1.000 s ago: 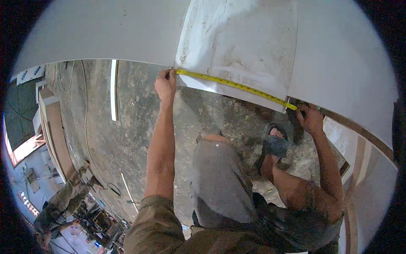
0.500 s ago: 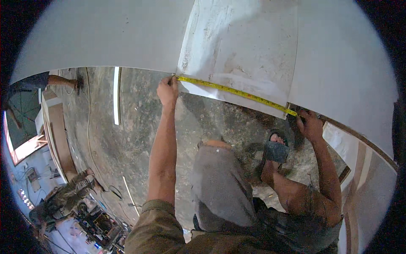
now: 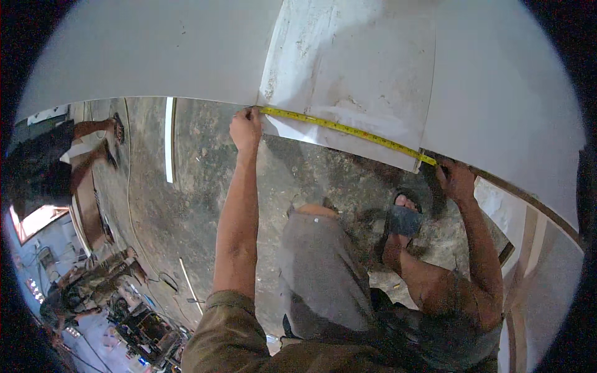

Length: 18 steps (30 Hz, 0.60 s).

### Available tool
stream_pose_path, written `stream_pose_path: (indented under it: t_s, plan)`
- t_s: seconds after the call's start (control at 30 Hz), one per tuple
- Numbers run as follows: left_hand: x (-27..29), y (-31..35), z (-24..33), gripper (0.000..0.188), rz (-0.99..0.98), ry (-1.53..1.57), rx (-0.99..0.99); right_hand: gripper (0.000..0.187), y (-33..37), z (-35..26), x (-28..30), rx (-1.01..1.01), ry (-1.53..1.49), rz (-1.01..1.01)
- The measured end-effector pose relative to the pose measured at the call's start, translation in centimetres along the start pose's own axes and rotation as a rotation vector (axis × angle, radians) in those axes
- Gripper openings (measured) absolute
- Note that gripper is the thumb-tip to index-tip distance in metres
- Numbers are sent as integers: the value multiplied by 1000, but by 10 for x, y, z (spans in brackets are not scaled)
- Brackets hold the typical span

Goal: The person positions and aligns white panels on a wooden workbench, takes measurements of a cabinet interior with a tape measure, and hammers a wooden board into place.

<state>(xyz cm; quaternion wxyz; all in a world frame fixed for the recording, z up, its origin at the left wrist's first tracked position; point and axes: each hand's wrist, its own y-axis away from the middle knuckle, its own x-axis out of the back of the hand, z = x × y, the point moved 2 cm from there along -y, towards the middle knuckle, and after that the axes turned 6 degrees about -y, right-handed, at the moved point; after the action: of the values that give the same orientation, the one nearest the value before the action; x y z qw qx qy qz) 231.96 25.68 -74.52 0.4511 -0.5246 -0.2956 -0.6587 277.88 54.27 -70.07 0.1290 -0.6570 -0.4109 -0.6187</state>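
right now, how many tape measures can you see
1: the yellow tape measure, stretched between the left hand and the right hand. Others could be hidden in the clutter at lower left.

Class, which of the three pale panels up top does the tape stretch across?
The smudged middle panel; the tape spans it, while the cleaner left panel and right panel flank it.

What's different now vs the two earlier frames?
At far left, a co-worker in dark clothes, absent at first and then only partly showing, has come further into view, moving rightward. The person's own hands have taken hold of or let go of nothing. Unchanged: the long, narrow yellow tape-measure blade, stretched between left hand and right hand across the smudged white board.
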Motion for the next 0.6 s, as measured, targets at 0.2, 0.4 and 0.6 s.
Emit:
stream_pose_path:
  t_s: [0.2, 0.4, 0.6]
  plan:
    - [-7, -10, -14, 33, 15, -35, 7, 32, -10, 19, -16, 112, -24, 145]
    - [-6, -9, -4, 40, -59, 0, 55, 45, -18, 16, -11, 29, 27, 50]
    - [-16, -13, -6, 43, -62, -205, 27, 41, -14, 10, 0, -24, -77, -70]
